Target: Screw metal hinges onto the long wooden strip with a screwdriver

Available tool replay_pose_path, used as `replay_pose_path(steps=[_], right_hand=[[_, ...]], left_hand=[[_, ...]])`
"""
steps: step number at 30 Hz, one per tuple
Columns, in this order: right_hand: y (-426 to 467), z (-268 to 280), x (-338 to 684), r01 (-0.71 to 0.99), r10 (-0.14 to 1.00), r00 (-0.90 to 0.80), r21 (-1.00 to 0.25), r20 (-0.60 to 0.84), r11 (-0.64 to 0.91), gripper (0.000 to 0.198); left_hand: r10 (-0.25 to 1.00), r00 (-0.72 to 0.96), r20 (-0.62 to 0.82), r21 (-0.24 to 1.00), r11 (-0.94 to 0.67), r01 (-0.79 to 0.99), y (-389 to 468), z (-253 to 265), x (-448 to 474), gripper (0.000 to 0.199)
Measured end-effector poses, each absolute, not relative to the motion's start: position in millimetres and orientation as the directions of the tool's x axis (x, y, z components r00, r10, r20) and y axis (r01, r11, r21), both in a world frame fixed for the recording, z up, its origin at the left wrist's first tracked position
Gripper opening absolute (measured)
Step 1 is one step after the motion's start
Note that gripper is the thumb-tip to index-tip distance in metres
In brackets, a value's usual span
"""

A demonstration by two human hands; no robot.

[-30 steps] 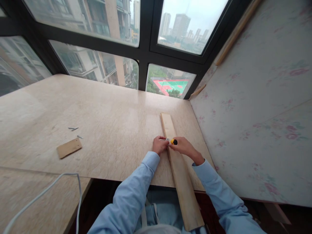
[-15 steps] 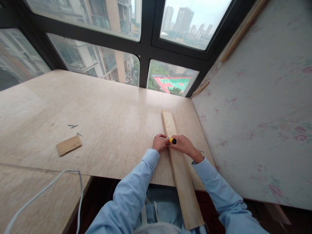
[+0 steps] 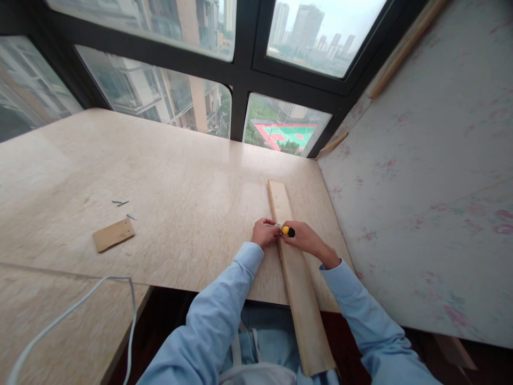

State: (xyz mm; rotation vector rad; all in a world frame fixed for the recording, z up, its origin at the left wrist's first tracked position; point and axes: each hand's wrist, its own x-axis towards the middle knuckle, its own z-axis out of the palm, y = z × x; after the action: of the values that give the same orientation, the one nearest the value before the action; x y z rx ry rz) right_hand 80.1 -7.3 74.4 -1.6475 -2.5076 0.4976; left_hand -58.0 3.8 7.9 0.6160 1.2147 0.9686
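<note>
A long wooden board [image 3: 298,283] lies on the stone-look sill, its near end jutting over the front edge toward my lap. My right hand [image 3: 306,239] is closed around a screwdriver [image 3: 288,231] with a yellow and black handle, above the board. At the board's left edge, the fingers of my left hand [image 3: 265,233] pinch a small shiny metal piece [image 3: 278,226], too small to make out. The screwdriver's tip is hidden between the two hands.
On the left of the sill [image 3: 192,203] lie a small wooden piece [image 3: 114,236] with holes and several loose screws or nails [image 3: 119,202]. A white cable [image 3: 80,302] loops at the lower left. Windows stand behind; a flowered wall [image 3: 425,214] bounds the right.
The view has shifted slightly. The screwdriver's handle has tilted a little to the right with my right hand; my left hand keeps its place at the board's edge.
</note>
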Motion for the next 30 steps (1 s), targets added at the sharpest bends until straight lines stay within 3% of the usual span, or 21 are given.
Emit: replay_pose_path(steps=[6, 16, 26, 30], right_hand=[[-7, 75, 79, 0.933, 0.955, -0.272, -0.274, -0.115, 0.233, 0.027], [-7, 79, 74, 0.913, 0.926, -0.358, -0.255, -0.122, 0.319, 0.011], [-7, 68, 79, 0.850, 0.886, -0.461, -0.310, -0.044, 0.427, 0.004], [-7, 69, 80, 0.845, 0.900, -0.435, -0.358, -0.028, 0.398, 0.004]], left_hand=[[0.867, 0.044, -0.496, 0.829, 0.488, -0.273, 5, 8, -58, 0.031], [0.872, 0.049, -0.488, 0.830, 0.481, -0.282, 4, 8, -58, 0.030], [0.871, 0.072, -0.486, 0.823, 0.484, -0.296, 6, 6, -58, 0.032], [0.866, 0.075, -0.494, 0.816, 0.492, -0.302, 5, 8, -59, 0.033]])
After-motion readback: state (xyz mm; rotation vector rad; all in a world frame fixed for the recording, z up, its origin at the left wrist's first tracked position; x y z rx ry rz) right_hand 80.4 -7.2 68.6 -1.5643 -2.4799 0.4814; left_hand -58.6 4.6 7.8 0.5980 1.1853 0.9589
